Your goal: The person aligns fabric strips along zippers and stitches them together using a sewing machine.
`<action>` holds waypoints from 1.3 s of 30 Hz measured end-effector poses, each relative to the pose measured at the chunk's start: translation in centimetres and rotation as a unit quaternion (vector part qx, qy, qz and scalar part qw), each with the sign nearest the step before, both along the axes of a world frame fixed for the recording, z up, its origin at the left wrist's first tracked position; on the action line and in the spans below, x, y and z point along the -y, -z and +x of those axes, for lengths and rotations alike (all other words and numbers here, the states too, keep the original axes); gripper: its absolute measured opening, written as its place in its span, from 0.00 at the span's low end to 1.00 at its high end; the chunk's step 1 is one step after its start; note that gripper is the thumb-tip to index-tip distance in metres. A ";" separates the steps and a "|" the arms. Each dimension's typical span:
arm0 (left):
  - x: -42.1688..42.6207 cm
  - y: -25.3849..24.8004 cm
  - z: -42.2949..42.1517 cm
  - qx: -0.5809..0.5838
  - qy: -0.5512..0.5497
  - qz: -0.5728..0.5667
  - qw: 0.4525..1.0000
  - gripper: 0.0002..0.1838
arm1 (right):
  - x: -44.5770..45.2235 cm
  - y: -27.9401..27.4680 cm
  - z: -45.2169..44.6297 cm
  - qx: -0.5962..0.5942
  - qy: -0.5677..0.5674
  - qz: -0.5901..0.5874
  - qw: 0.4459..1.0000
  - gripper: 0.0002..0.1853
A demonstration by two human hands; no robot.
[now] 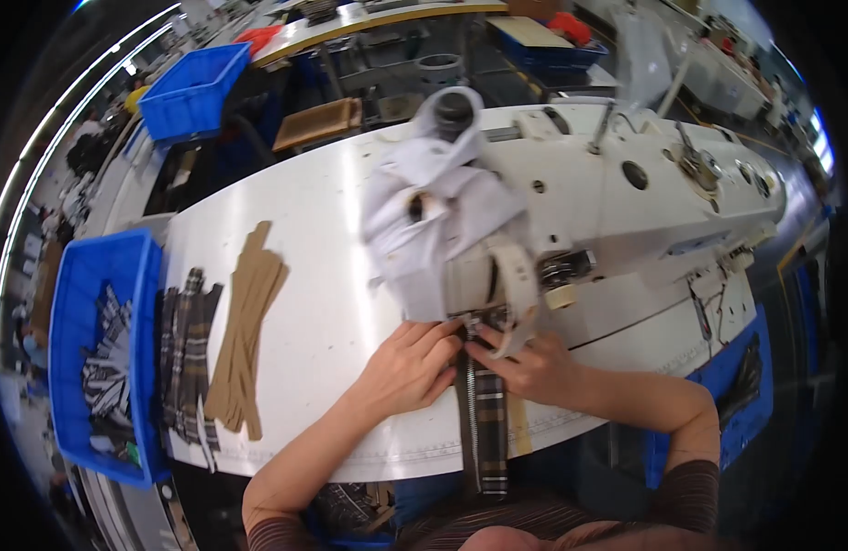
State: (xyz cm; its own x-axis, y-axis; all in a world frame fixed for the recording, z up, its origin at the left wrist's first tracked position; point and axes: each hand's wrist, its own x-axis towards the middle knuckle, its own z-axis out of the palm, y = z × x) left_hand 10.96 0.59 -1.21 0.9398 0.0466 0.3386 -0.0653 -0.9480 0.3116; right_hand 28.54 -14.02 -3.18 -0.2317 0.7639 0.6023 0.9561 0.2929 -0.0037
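A dark plaid fabric strip (491,432) with a zipper (472,422) along it runs from the sewing machine's needle area (471,323) down over the table's front edge. My left hand (415,365) lies at the left of the strip's upper end, fingers together and pressing on it. On the other side, my right hand (527,367) has its fingertips on the strip close to the presser foot. The machine's head is wrapped in white cloth (442,202). The exact contact of the fingertips is partly hidden.
Brown strips (245,340) and plaid strips (190,358) lie on the white table (323,248) at the left. Beside them is a blue bin (66,358) holding fabric pieces. The machine body (617,202) stretches right. Another blue bin (194,90) stands behind.
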 end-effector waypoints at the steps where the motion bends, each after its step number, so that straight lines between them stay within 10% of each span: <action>1: 0.0 0.2 0.0 0.031 0.007 -0.011 0.999 0.18 | 0.1 -0.1 -0.1 -0.002 0.011 -0.001 1.000 0.18; 5: -2.3 -1.6 -3.9 0.039 -0.163 -0.099 0.981 0.12 | 0.5 -0.1 0.3 -0.008 0.027 -0.017 0.999 0.19; 9: -12.2 -3.1 -18.4 0.038 -0.565 0.121 0.815 0.06 | 0.2 0.5 0.5 -0.077 0.017 0.039 0.996 0.20; 12: -17.1 -0.1 -28.1 -0.067 -0.659 0.112 0.740 0.08 | -0.1 0.8 0.4 -0.085 0.018 0.042 0.995 0.17; 22: -18.0 -1.6 -29.7 -0.041 -0.654 0.078 0.751 0.08 | 0.0 -3.4 -1.7 -0.024 -0.032 0.112 0.993 0.13; 32: -15.3 -2.7 -27.9 -0.014 -0.661 0.192 0.725 0.08 | -0.6 -5.3 -8.4 -0.362 -0.131 -0.113 0.916 0.13; 35: -9.5 -5.1 -21.5 0.111 -0.519 0.335 0.779 0.08 | -2.5 -7.1 -9.3 -0.559 -0.083 -0.400 0.721 0.23; 39: 4.2 -3.7 -12.4 0.013 -0.249 0.158 0.956 0.15 | -5.7 -5.1 -10.1 -0.707 -0.030 -0.445 0.549 0.23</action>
